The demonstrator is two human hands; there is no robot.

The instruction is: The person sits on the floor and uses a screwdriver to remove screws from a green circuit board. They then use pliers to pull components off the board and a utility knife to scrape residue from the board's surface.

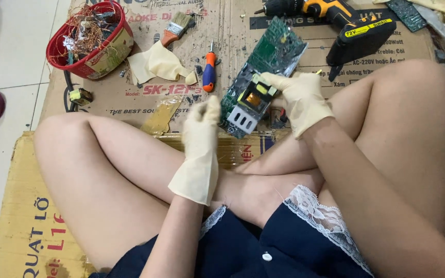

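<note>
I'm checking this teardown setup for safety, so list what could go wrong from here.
1. The green circuit board is held up only by the gloved right hand and left hand; it could slip onto the bare legs, and its metal heatsink and solder side may scratch.
2. The thin gloves may tear on sharp board edges.
3. The screwdriver and cordless drill lie loose on the cardboard near the knees, easy to knock.
</note>
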